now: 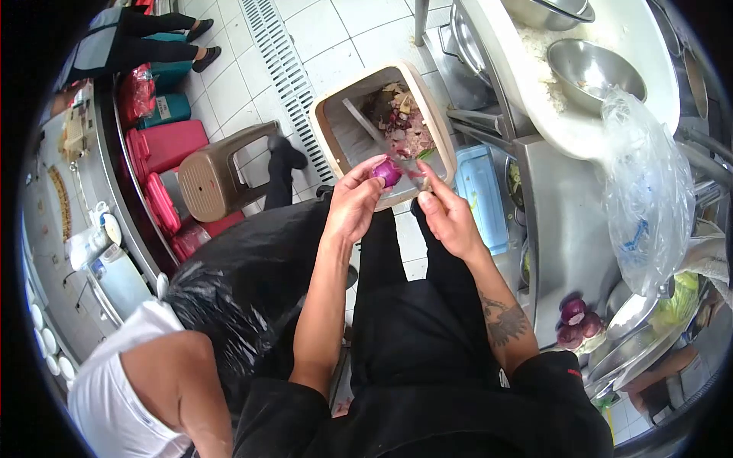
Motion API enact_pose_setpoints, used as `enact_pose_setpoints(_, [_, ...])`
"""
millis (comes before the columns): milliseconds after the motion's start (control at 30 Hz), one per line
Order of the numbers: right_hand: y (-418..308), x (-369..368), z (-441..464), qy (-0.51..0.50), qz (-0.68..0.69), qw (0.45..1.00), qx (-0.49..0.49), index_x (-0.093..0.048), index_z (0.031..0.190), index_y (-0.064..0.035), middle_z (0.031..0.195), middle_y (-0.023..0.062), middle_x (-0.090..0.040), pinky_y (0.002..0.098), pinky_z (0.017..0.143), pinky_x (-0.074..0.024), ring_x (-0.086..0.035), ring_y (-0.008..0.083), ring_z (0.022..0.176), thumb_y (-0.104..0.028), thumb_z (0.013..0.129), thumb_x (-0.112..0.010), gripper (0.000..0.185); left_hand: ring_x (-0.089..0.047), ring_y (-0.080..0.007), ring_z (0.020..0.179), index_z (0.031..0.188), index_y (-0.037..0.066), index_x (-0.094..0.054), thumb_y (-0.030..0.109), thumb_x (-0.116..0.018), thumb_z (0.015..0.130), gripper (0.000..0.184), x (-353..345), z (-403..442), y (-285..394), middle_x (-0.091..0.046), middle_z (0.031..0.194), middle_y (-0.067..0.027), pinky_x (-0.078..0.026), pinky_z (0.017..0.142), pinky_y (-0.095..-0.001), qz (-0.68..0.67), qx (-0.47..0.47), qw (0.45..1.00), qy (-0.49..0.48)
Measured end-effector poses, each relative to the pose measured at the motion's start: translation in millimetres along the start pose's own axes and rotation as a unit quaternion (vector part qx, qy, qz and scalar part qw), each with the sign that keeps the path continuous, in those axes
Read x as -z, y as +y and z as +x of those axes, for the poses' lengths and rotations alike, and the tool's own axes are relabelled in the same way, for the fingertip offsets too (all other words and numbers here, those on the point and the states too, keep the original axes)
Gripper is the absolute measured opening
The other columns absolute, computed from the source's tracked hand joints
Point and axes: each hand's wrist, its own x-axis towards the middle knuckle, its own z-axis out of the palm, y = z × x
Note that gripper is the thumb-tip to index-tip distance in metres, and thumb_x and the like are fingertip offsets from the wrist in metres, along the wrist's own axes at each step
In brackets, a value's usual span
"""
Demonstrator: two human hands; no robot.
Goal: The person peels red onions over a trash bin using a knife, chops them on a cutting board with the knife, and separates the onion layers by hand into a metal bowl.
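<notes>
My left hand (357, 200) holds a purple onion (387, 173) between its fingers, over the near edge of a beige bin (449, 153). Close to its right, my right hand (450, 214) is closed round the handle of a small knife, whose blade (408, 163) points left at the onion. Reddish peel hangs near the blade. Inside the bin lie food scraps (408, 126) and onion skins. The palm side of my right hand is hidden.
A co-worker in white (134, 382) sits close at my left beside a black plastic bag (237, 282). A brown stool (221, 175) stands ahead left. On the right are a steel counter (565, 229), several purple onions (576, 320), a clear plastic bag (649, 191) and a steel bowl (595, 74).
</notes>
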Motion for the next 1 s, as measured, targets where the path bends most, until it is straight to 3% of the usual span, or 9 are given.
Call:
enact_pose_setpoints(200, [-20.5,3.5,4.0,-0.086,-0.086,0.990,-0.076,-0.045,0.146,-0.0093,0.120,0.0222,-0.066,0.0332,0.091,-0.0492,-0.066,0.0260,0.113,-0.035,0.101,-0.053,0.052,-0.061,-0.0130,0.101,0.129,-0.006,-0.056,-0.007,-0.055,0.086,0.043,-3.8,-2.2,0.8,-0.065,0.114,-0.0075,-0.048,0.092,-0.0282,0.036,-0.018,0.999,-0.005])
enact_pose_setpoints(267, [-1.7,-1.1,6.2,-0.015,-0.097,0.985,0.139,-0.050,0.143,-0.0100,0.110,0.0217,-0.070,0.0342,0.084,-0.0513,-0.071,0.0254,0.101,-0.033,0.101,-0.054,0.048,-0.061,-0.0128,0.099,0.126,-0.006,-0.058,-0.008,-0.054,0.085,0.041,-4.5,-0.2,0.4,-0.065,0.111,-0.0064,-0.048,0.091,-0.0276,0.016,-0.021,1.000,0.009])
enact_pose_setpoints(300, [-5.8,-0.7,5.2,-0.016,-0.098,0.985,0.139,-0.050,0.143,-0.0100,0.110,0.0217,-0.070,0.0342,0.084,-0.0513,-0.071,0.0254,0.101,-0.033,0.101,-0.054,0.048,-0.061,-0.0128,0.099,0.126,-0.006,-0.058,-0.008,-0.054,0.085,0.041,-3.2,-0.1,-0.1,-0.065,0.111,-0.0064,-0.048,0.091,-0.0276,0.015,-0.020,1.000,0.009])
enact_pose_setpoints(367, [-16.0,1.1,2.6,-0.067,-0.056,0.996,0.032,-0.052,0.139,0.0009,0.134,0.0163,-0.061,0.0316,0.105,-0.0419,-0.055,0.0181,0.126,-0.026,0.102,-0.055,0.046,-0.061,-0.0123,0.098,0.123,-0.004,-0.060,-0.006,-0.057,0.087,0.037,0.6,-0.1,-0.7,-0.066,0.110,-0.0050,-0.048,0.090,-0.0267,0.028,-0.028,0.999,0.004])
enact_pose_setpoints(500, [-14.3,-2.3,7.0,-0.081,-0.064,0.995,0.007,-0.052,0.139,0.0014,0.136,0.0150,-0.060,0.0317,0.107,-0.0399,-0.055,0.0188,0.126,-0.024,0.102,-0.055,0.045,-0.061,-0.0122,0.098,0.121,-0.002,-0.061,-0.006,-0.063,0.086,0.036,-1.1,-1.2,0.5,-0.066,0.110,-0.0042,-0.048,0.091,-0.0266,0.016,-0.036,0.999,0.013])
enact_pose_setpoints(600, [1.6,-10.0,13.6,-0.022,-0.076,0.988,0.136,-0.054,0.139,-0.0048,0.100,0.0131,-0.073,0.0298,0.074,-0.0521,-0.069,0.0139,0.083,-0.031,0.101,-0.055,0.046,-0.061,-0.0123,0.099,0.122,-0.001,-0.061,-0.007,-0.069,0.083,0.040,7.5,1.2,-1.7,-0.066,0.109,-0.0039,-0.048,0.092,-0.0277,0.031,-0.050,0.997,0.044])
enact_pose_setpoints(700, [-9.8,-8.6,15.5,-0.046,0.116,0.989,-0.077,-0.054,0.140,-0.0067,0.060,-0.0046,-0.046,0.0201,0.045,-0.0356,-0.041,0.0037,0.047,-0.036,0.103,-0.054,0.047,-0.060,-0.0129,0.100,0.123,-0.001,-0.061,-0.010,-0.070,0.080,0.045,9.6,1.1,3.3,-0.065,0.111,-0.0053,-0.048,0.093,-0.0284,0.038,-0.040,0.998,0.041])
enact_pose_setpoints(833, [7.0,-9.9,32.0,-0.012,0.095,0.986,-0.134,-0.061,0.117,-0.0076,0.056,-0.0023,-0.042,0.0225,0.040,-0.0341,-0.040,0.0057,0.044,-0.041,0.104,-0.049,0.038,-0.060,-0.0136,0.102,0.125,0.000,-0.061,-0.010,-0.069,0.080,0.046,18.9,5.9,3.0,-0.063,0.113,-0.0074,-0.048,0.092,-0.0276,0.038,-0.045,0.998,0.026])
enact_pose_setpoints(1000, [21.2,-8.1,45.3,0.006,0.136,0.978,-0.161,-0.060,0.121,-0.0058,0.054,-0.0037,-0.039,0.0225,0.039,-0.0341,-0.039,0.0061,0.043,-0.042,0.102,-0.052,0.041,-0.060,-0.0140,0.100,0.124,0.001,-0.062,-0.009,-0.069,0.079,0.047,26.6,17.9,4.6,-0.063,0.112,-0.0073,-0.048,0.091,-0.0274,0.048,-0.064,0.997,0.025])
